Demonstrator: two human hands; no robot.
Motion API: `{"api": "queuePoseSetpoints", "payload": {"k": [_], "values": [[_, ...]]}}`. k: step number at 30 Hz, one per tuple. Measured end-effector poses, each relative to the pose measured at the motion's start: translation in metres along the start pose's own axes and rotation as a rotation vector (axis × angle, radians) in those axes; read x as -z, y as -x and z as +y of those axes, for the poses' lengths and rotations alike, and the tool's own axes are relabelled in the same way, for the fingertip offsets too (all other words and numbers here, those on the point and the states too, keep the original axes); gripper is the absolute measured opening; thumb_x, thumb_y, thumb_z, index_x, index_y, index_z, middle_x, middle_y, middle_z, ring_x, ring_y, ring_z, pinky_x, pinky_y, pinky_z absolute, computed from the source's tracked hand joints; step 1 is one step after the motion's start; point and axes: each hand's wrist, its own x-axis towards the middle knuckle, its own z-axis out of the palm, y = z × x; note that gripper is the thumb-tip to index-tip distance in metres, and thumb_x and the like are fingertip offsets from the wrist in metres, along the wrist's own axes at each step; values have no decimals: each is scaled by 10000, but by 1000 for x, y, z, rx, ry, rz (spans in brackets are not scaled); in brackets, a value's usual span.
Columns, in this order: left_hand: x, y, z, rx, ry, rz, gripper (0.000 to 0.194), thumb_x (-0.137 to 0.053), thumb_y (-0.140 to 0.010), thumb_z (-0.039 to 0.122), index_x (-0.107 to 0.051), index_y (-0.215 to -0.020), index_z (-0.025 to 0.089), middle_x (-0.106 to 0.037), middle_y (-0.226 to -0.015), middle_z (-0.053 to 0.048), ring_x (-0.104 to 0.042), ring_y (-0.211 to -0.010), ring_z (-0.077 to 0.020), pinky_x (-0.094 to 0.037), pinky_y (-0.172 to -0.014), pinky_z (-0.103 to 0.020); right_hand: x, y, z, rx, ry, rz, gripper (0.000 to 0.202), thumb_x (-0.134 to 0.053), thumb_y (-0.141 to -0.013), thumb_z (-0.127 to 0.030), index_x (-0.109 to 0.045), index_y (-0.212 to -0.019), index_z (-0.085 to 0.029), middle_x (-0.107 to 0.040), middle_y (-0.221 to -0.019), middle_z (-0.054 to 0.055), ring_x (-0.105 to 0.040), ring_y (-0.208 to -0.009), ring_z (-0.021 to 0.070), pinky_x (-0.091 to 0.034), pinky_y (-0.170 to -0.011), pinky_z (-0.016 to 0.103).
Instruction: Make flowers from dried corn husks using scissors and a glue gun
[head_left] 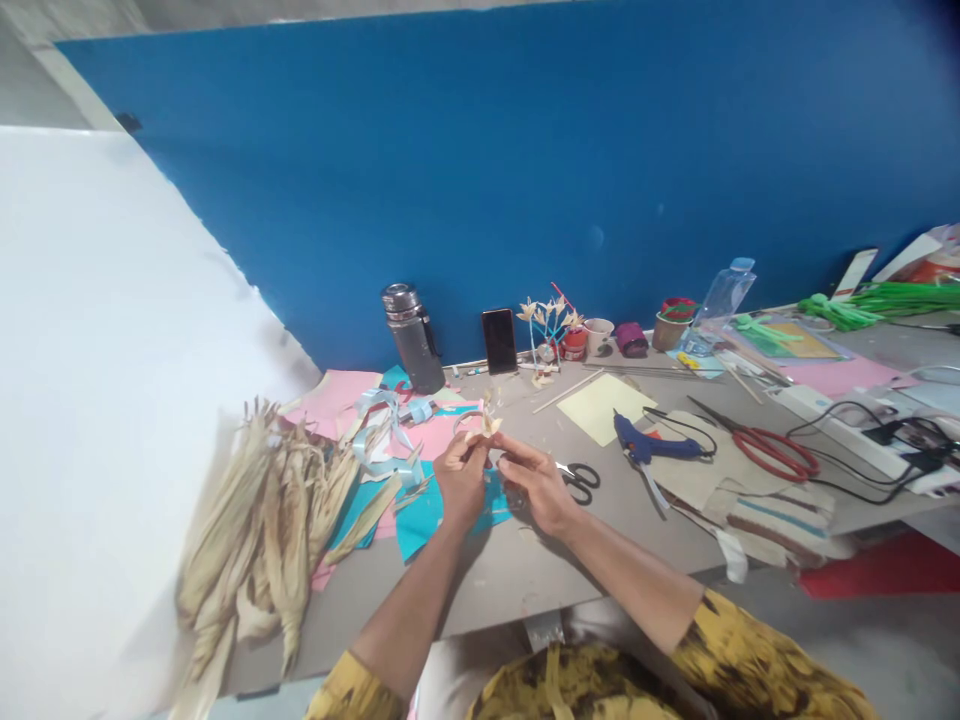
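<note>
Behind the grey table (517, 600) I have one big blue panel (480, 180). On my left lies a heap of dry tan corn husks (217, 530), too tangled to count; one dark grey steel flask (418, 350) stands at the back. To my right are one pair of long red-handled scissors (776, 452), one pale yellow paper sheet (606, 408) and one blue glue gun (660, 446). My left hand (459, 482) and right hand (541, 488) meet over turquoise paper (416, 530). One black phone (499, 342) leans upright at the back; one pair of black-handled scissors (583, 484) lies beside my right hand. Smallest is one cream husk flower (491, 425), pinched in my left fingertips. My right fingers are bent close to its base; whether they grip, I can't tell. I judge I'm shaping or joining it, which calls for a light, steady pinch.
</note>
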Motion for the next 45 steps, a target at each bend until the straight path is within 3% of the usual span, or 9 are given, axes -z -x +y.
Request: {"api": "queuePoseSetpoints", "payload": {"k": [5, 10, 18, 25, 31, 36, 39, 43, 45], "values": [[4, -2, 0, 1, -12, -36, 202, -695, -804, 299, -674, -648, 171, -543, -578, 29, -480, -544, -109, -409, -577, -238, 1, 0, 2, -36, -42, -32, 463, -812, -702, -358, -765, -1153, -270, -689, -856, 12, -530, -646, 114, -430, -614, 258], [6, -4, -8, 60, -17, -65, 184, -705, -798, 326, -691, -702, 171, -518, -550, 40, -473, -537, -116, -388, -558, -243, 2, -1, -4, -25, -7, -15, 386, -791, -698, -339, -794, -1070, -240, -641, -729, -3, -477, -581, 103, -385, -566, 250], [7, -5, -6, -278, -230, -163, 210, -600, -878, 310, -641, -717, 182, -593, -694, -4, -541, -651, -143, -435, -643, -257, 7, -5, -15, 113, 179, 84, 233, -729, -673, -275, -809, -878, -199, -678, -922, 52, -482, -631, 114, -339, -509, 244], [6, -3, -8, -392, -307, -171, 144, -533, -862, 194, -649, -777, 198, -613, -738, -19, -566, -682, -152, -445, -668, -266, 5, -4, -19, 19, 123, 102, 229, -732, -660, -273, -793, -859, -176, -635, -772, 13, -434, -551, 85, -331, -522, 251], [5, -3, -2, -320, -218, -117, 72, -574, -793, 196, -608, -730, 202, -597, -722, -5, -513, -629, -138, -423, -619, -256, 3, -1, -23, 21, 130, 70, 216, -701, -671, -262, -803, -844, -183, -581, -642, -11, -387, -529, 86, -285, -494, 239], [6, -3, 6, -185, -139, -80, 100, -595, -817, 253, -585, -738, 193, -568, -716, 12, -485, -621, -123, -406, -608, -240, 2, -1, -24, 36, 158, 51, 286, -715, -697, -294, -800, -946, -181, -684, -779, 25, -396, -529, 79, -287, -483, 236], [4, -2, 9, -157, -83, -99, 134, -629, -800, 292, -597, -723, 188, -578, -693, 10, -501, -619, -125, -412, -610, -243, 4, -5, -20, 37, 179, 80, 299, -762, -696, -372, -783, -905, -158, -647, -678, 9, -383, -508, 77, -278, -472, 230], [1, -2, 5, 57, 53, -139, 201, -627, -806, 357, -585, -708, 187, -496, -518, 50, -446, -489, -109, -383, -531, -238, 8, -8, -23, 82, 287, 99, 313, -751, -715, -423, -769, -863, -148, -642, -634, 13, -409, -503, 89, -292, -467, 227], [1, -3, 2, 87, 97, -131, 200, -644, -790, 369, -592, -729, 185, -498, -522, 53, -450, -489, -106, -381, -526, -234, 10, -6, -30, 122, 347, 93, 288, -724, -741, -422, -759, -833, -151, -677, -671, 32, -443, -520, 100, -328, -480, 231]]}}
